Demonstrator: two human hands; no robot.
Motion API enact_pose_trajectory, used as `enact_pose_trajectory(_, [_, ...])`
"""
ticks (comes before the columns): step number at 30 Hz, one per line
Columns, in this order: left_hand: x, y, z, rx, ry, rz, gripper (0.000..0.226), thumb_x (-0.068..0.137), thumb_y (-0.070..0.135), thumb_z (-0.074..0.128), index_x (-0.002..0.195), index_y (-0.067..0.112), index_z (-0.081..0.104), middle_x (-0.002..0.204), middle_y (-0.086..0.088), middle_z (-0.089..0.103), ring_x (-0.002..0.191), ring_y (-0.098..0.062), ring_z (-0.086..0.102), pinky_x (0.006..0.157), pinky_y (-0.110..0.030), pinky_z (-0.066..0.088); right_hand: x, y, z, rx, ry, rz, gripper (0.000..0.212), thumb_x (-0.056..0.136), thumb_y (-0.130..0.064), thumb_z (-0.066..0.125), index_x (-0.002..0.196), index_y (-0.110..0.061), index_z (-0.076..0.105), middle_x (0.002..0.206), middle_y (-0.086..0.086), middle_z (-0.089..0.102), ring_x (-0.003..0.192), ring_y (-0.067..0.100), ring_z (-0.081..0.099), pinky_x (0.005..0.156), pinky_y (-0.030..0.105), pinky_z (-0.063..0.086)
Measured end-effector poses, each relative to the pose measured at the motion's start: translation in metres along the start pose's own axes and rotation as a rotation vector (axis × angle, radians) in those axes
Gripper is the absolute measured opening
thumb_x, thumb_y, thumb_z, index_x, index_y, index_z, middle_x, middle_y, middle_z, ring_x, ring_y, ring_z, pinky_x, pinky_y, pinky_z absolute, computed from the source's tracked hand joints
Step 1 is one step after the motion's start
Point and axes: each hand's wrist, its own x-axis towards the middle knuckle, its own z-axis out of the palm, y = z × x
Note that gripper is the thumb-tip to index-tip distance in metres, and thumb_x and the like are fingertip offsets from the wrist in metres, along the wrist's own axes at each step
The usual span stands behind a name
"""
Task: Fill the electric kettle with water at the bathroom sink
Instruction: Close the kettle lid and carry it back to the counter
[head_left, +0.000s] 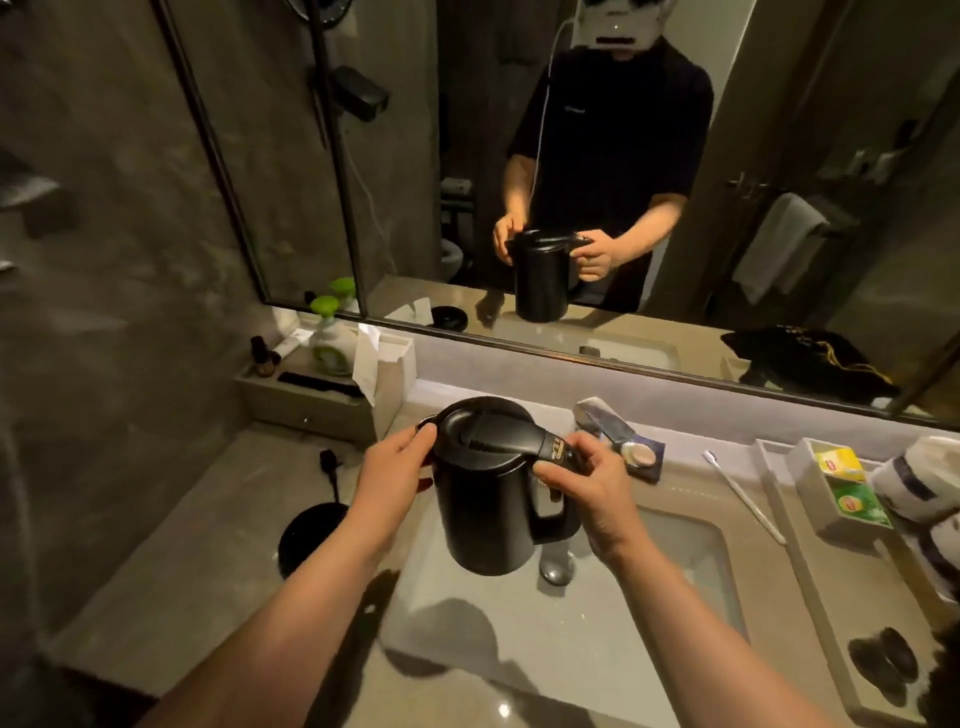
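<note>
My two arms reach out over the sink (691, 566). The black kettle (491, 499) is in the air above the basin, its lid shut, and it hides most of the tap (597, 415) behind it. The kettle's round base (306, 530) sits on the counter to my left. My right hand (582, 480) is wrapped tight around the handle. My left hand (397, 462) bends around the spout side, fingers curled and touching it. Further back are a toothbrush (743, 496), tea bags (849, 486), a soap bottle (330, 343) and the mirror (519, 156)
</note>
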Motion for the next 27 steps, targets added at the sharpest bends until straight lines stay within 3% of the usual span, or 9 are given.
enact_pose_trajectory(3, [-0.001, -0.009, -0.038, -0.04, 0.085, -0.032, 0.023, 0.09, 0.04, 0.051, 0.099, 0.038, 0.072, 0.099, 0.01, 0.072, 0.097, -0.011, 0.064, 0.081, -0.039, 0.05, 0.014, 0.005, 0.033, -0.147, -0.143, -0.039, 0.03, 0.079, -0.012, 0.081, 0.085, 0.004, 0.057, 0.065, 0.005, 0.057, 0.06, 0.011, 0.057, 0.057, 0.031, 0.049])
enact_pose_trajectory(5, [-0.002, -0.014, -0.062, -0.057, 0.138, -0.04, 0.024, 0.089, 0.041, 0.05, 0.101, 0.04, 0.071, 0.101, 0.011, 0.072, 0.097, -0.01, 0.064, 0.08, -0.036, 0.05, 0.022, 0.01, 0.057, -0.24, -0.224, -0.045, 0.022, 0.084, -0.012, 0.077, 0.091, 0.001, 0.061, 0.074, 0.022, 0.062, 0.067, 0.024, 0.058, 0.063, 0.04, 0.05])
enact_pose_trajectory(7, [-0.003, -0.018, -0.085, -0.043, 0.196, -0.043, 0.022, 0.089, 0.041, 0.051, 0.099, 0.043, 0.071, 0.1, 0.013, 0.072, 0.094, -0.007, 0.065, 0.075, -0.03, 0.05, 0.028, 0.018, 0.08, -0.32, -0.287, -0.049, 0.019, 0.086, -0.015, 0.075, 0.097, -0.005, 0.064, 0.083, 0.025, 0.065, 0.073, 0.032, 0.059, 0.07, 0.043, 0.049])
enact_pose_trajectory(11, [0.0, -0.025, -0.124, -0.024, 0.274, -0.062, 0.021, 0.091, 0.035, 0.053, 0.094, 0.044, 0.071, 0.095, 0.012, 0.072, 0.09, -0.007, 0.065, 0.074, -0.03, 0.051, 0.039, 0.039, 0.122, -0.354, -0.391, -0.054, 0.017, 0.086, -0.02, 0.074, 0.098, -0.025, 0.063, 0.079, -0.005, 0.062, 0.069, -0.003, 0.053, 0.065, 0.019, 0.043])
enact_pose_trajectory(13, [0.002, -0.03, -0.14, -0.028, 0.285, -0.054, 0.023, 0.094, 0.028, 0.052, 0.095, 0.041, 0.071, 0.095, 0.013, 0.072, 0.09, -0.004, 0.065, 0.076, -0.028, 0.051, 0.043, 0.048, 0.138, -0.331, -0.43, -0.032, 0.019, 0.087, -0.017, 0.073, 0.096, -0.029, 0.062, 0.078, -0.009, 0.06, 0.069, -0.004, 0.053, 0.064, 0.016, 0.042])
enact_pose_trajectory(17, [0.004, -0.037, -0.16, -0.016, 0.316, -0.067, 0.022, 0.095, 0.024, 0.051, 0.104, 0.035, 0.068, 0.095, 0.019, 0.071, 0.089, 0.003, 0.063, 0.071, -0.018, 0.048, 0.048, 0.063, 0.162, -0.323, -0.471, 0.017, 0.015, 0.089, -0.017, 0.071, 0.1, -0.019, 0.062, 0.082, -0.002, 0.06, 0.074, 0.008, 0.053, 0.07, 0.027, 0.044])
enact_pose_trajectory(19, [0.005, -0.042, -0.165, -0.015, 0.33, -0.069, 0.022, 0.095, 0.024, 0.051, 0.101, 0.037, 0.068, 0.094, 0.021, 0.07, 0.088, 0.004, 0.063, 0.067, -0.014, 0.048, 0.05, 0.067, 0.17, -0.309, -0.49, 0.039, 0.017, 0.089, -0.015, 0.071, 0.104, -0.017, 0.062, 0.085, -0.003, 0.061, 0.077, 0.006, 0.055, 0.071, 0.022, 0.045])
enact_pose_trajectory(22, [0.005, -0.052, -0.17, -0.025, 0.352, -0.072, 0.023, 0.095, 0.024, 0.052, 0.1, 0.038, 0.069, 0.098, 0.016, 0.071, 0.092, -0.001, 0.064, 0.077, -0.026, 0.05, 0.051, 0.072, 0.176, -0.301, -0.512, 0.056, 0.02, 0.089, -0.013, 0.07, 0.106, -0.019, 0.062, 0.086, -0.009, 0.06, 0.076, -0.008, 0.056, 0.069, 0.009, 0.043])
enact_pose_trajectory(27, [0.009, -0.06, -0.18, -0.001, 0.354, -0.086, 0.023, 0.092, 0.029, 0.053, 0.099, 0.043, 0.069, 0.1, 0.016, 0.071, 0.094, -0.002, 0.063, 0.083, -0.035, 0.05, 0.053, 0.077, 0.184, -0.295, -0.531, 0.059, 0.021, 0.089, -0.016, 0.071, 0.108, -0.018, 0.062, 0.087, -0.008, 0.06, 0.075, -0.007, 0.056, 0.072, 0.017, 0.047])
